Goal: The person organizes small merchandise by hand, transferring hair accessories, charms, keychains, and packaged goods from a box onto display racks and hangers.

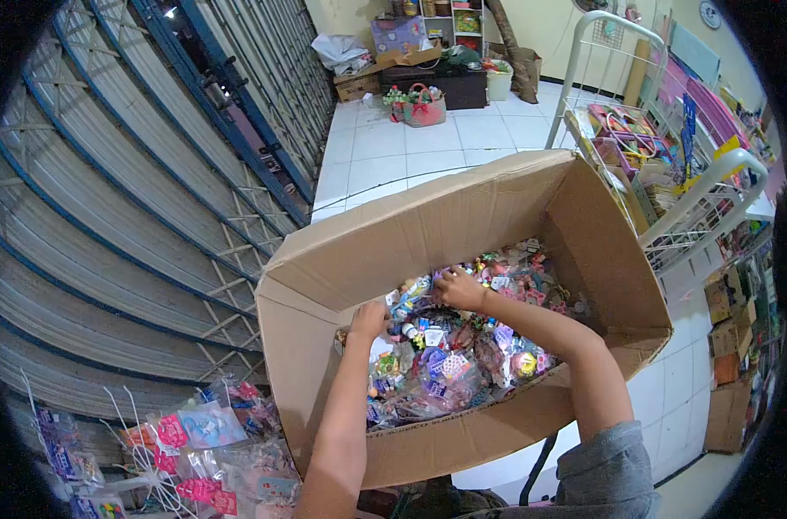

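Note:
A large open cardboard box (pixel 428 451) stands in front of me, filled with many small trinkets and clear plastic packets (pixel 445 372). My left hand (pixel 370 320) reaches into its left side, fingers curled together at the edge of the pile; whatever they hold is hidden. Farther back in the box, my right hand (pixel 460 289) has its fingers bent down into the pile, and what is under the fingertips cannot be made out. Between the hands lies a light-blue packaged trinket (pixel 408 297). A yellow round trinket (pixel 525 363) sits near the box's right front.
A folding metal shutter (pixel 134 199) runs along the left. Packaged goods on white wire hooks (pixel 207 432) crowd the lower left. On the right stands a white wire rack (pixel 662 203) loaded with goods. A basket with a red bow (pixel 424 108) rests on the tiled floor (pixel 385 156).

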`<action>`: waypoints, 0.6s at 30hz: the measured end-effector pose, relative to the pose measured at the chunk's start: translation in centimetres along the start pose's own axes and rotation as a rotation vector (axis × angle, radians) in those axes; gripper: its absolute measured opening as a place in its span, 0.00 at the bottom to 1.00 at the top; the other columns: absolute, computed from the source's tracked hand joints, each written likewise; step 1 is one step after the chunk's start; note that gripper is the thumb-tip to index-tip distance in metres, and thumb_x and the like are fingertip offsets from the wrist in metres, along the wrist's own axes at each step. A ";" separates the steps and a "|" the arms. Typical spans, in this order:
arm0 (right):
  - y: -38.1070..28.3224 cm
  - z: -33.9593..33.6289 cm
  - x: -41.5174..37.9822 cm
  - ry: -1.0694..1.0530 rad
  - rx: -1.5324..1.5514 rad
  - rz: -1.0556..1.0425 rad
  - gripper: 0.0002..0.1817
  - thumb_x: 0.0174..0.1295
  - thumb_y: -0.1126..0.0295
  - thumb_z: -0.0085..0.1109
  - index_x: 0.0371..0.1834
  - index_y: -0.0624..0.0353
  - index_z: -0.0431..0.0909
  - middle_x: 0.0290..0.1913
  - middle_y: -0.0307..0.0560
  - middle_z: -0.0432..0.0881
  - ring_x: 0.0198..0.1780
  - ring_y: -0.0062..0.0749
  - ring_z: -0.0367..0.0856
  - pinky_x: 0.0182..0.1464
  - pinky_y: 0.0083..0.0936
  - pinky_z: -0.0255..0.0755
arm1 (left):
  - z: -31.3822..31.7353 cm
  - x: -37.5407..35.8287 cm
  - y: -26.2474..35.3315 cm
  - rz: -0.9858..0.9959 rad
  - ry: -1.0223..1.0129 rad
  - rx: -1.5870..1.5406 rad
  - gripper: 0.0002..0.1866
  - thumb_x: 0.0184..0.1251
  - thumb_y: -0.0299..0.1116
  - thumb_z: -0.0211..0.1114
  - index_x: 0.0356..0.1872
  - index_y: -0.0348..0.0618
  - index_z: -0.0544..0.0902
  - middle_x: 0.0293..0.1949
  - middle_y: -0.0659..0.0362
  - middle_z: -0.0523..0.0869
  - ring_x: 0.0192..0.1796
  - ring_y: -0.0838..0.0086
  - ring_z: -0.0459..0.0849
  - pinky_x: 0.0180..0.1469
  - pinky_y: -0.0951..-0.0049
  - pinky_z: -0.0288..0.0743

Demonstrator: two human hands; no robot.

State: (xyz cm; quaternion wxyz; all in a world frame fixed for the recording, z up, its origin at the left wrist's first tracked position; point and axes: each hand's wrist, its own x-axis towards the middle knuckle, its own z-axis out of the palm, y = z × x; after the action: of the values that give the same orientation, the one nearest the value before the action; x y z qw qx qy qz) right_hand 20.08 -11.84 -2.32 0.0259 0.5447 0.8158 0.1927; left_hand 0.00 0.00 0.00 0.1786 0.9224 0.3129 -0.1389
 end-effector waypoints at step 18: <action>8.0 -24.2 2.0 0.380 0.939 0.340 0.11 0.48 0.67 0.54 0.27 0.66 0.76 0.30 0.51 0.75 0.32 0.37 0.73 0.36 0.26 0.64 | -18.8 -14.1 5.5 0.258 0.682 -0.488 0.10 0.44 0.32 0.63 0.26 0.35 0.79 0.22 0.57 0.79 0.22 0.78 0.73 0.26 0.81 0.65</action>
State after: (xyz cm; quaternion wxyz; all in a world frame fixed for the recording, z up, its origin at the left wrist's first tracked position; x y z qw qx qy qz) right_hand 20.18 -14.31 23.16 -0.4005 0.5776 0.7048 -0.0962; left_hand -4.62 -3.69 23.45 0.2938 0.8778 0.2600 0.2748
